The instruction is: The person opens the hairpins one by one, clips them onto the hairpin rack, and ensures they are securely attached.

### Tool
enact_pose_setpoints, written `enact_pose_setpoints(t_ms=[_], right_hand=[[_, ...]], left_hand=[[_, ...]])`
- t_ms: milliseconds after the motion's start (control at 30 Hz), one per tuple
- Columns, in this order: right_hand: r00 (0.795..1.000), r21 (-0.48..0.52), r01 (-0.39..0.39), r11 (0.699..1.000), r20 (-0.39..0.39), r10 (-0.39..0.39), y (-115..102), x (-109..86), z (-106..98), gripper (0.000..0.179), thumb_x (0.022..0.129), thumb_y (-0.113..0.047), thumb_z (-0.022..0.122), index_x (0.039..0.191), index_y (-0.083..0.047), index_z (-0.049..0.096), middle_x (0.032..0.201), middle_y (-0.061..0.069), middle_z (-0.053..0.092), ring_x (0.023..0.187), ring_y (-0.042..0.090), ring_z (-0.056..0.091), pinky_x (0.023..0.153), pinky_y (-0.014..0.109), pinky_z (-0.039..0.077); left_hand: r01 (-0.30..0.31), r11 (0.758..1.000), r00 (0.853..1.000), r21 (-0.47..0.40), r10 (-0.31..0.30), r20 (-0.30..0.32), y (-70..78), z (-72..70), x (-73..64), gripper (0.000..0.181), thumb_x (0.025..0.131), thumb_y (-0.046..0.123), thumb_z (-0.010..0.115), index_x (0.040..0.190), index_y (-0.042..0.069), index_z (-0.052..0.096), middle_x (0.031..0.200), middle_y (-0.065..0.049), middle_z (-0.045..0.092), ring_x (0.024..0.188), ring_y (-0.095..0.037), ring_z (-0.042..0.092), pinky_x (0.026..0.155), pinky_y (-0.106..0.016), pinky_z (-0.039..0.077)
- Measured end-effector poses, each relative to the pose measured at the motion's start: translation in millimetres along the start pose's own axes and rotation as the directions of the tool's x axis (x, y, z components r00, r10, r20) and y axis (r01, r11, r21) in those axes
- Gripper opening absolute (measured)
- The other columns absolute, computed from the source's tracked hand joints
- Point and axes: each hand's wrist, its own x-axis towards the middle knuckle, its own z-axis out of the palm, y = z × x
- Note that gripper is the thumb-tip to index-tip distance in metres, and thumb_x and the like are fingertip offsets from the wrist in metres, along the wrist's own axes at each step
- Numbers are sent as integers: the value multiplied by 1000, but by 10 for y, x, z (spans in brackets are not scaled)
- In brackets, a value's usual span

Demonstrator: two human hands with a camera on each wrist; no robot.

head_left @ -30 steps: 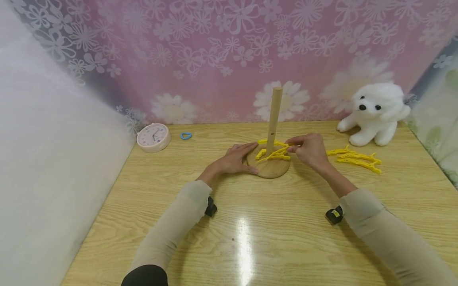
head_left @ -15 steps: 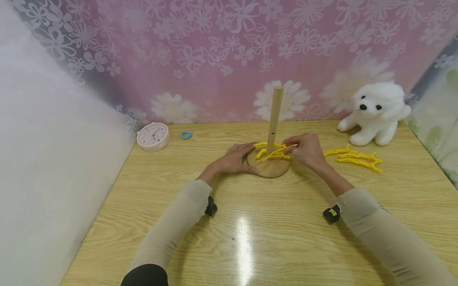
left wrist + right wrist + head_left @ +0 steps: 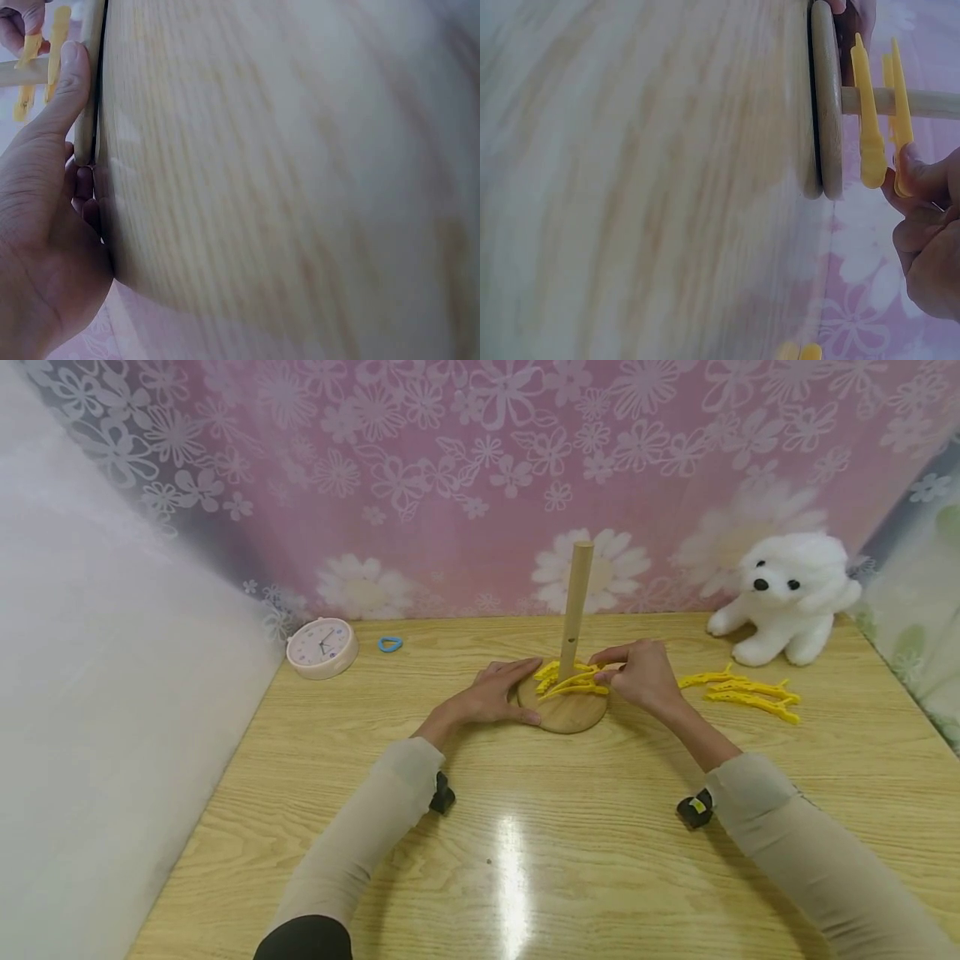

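A round wooden base [image 3: 570,720] carries an upright wooden post [image 3: 577,597]. My left hand [image 3: 491,697] holds the left edge of the base, thumb in front and fingers behind. My right hand [image 3: 647,677] pinches the end of a yellow toothed hair clip [image 3: 902,97] between thumb and fingers. That clip's two arms lie on either side of the post, low down. Closer to the base, another yellow clip [image 3: 870,142] sits around the post, apart from the held one in the right wrist view. Fingers partly hide the held end.
Several more yellow clips [image 3: 753,697] lie on the table [image 3: 420,877] right of the right hand. A white plush dog [image 3: 791,597] sits at the back right. At the back left are a pink clock [image 3: 322,648] and a small blue ring [image 3: 390,645].
The held clip's rear arm has come in towards the post, beside the lower clip's arm. My right hand has shifted slightly left. The left hand has stayed on the base.
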Motion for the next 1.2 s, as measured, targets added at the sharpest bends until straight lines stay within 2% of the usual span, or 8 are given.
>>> enact_pose_setpoints(t_ms=[367, 533, 633, 800, 867, 967, 1067, 1200], right_hand=[[998, -9, -3, 1000, 58, 4, -1, -32, -27, 22, 91, -8, 81, 112, -3, 81, 113, 24, 75, 73, 32, 73, 56, 32, 53], [993, 57, 1, 998, 121, -8, 51, -32, -56, 24, 92, -12, 80, 115, -6, 80, 120, 24, 73, 67, 29, 73, 53, 30, 50], [988, 116, -12, 993, 153, -6, 94, -33, -75, 25, 94, -17, 80, 118, -9, 79, 125, 22, 72, 52, 20, 62, 48, 29, 41], [975, 263, -87, 961, 223, 27, 176, -29, -104, 29, 96, -24, 79, 123, -14, 77, 130, 16, 69, 42, 11, 29, 41, 30, 30], [969, 328, -117, 937, 243, 37, 195, -34, -113, 33, 95, -24, 79, 126, -13, 75, 128, 13, 68, 41, 12, 27, 40, 32, 31], [967, 402, -146, 904, 250, 45, 209, -47, -121, 37, 94, -23, 80, 128, -10, 73, 105, 15, 73, 40, 14, 27, 39, 34, 29], [967, 436, -150, 887, 250, 41, 208, -67, -146, 44, 94, -24, 81, 132, -6, 69, 102, 14, 74, 41, 17, 30, 40, 37, 30], [968, 445, -149, 883, 246, 39, 237, -98, -210, 49, 95, -23, 80, 138, -5, 65, 127, 10, 68, 45, 23, 37, 43, 40, 35]], left_hand=[[8, 1000, 1000, -5, -8, 1, 2, -3, -12, 106, 89, 57, 78, 169, 30, 13, 174, 4, 17, 150, -24, 23, 123, -49, 17], [13, 1000, 1000, -9, -13, 1, 4, 1, -13, 106, 89, 57, 78, 169, 31, 13, 174, 4, 17, 150, -24, 23, 123, -49, 16], [15, 1000, 1000, -9, -15, -2, 5, 2, -13, 106, 89, 57, 78, 169, 31, 13, 174, 4, 18, 150, -24, 23, 123, -49, 16], [18, 1000, 1000, -10, -18, -3, 14, -1, -12, 106, 89, 58, 77, 169, 32, 13, 174, 4, 18, 150, -24, 23, 123, -50, 17], [18, 1000, 1000, -12, -18, -2, 14, 0, -10, 106, 89, 58, 77, 169, 32, 13, 174, 4, 18, 150, -24, 23, 123, -50, 17], [16, 1000, 1000, -13, -16, 0, 9, 2, -3, 105, 89, 58, 77, 169, 33, 13, 174, 5, 17, 150, -24, 23, 124, -50, 16], [16, 1000, 1000, -17, -16, 0, 10, 2, -5, 105, 89, 57, 77, 169, 33, 13, 174, 5, 17, 150, -24, 23, 124, -50, 16], [15, 1000, 1000, -16, -15, 0, 13, 2, -14, 105, 89, 57, 77, 169, 33, 13, 174, 5, 17, 151, -24, 22, 124, -50, 15]])
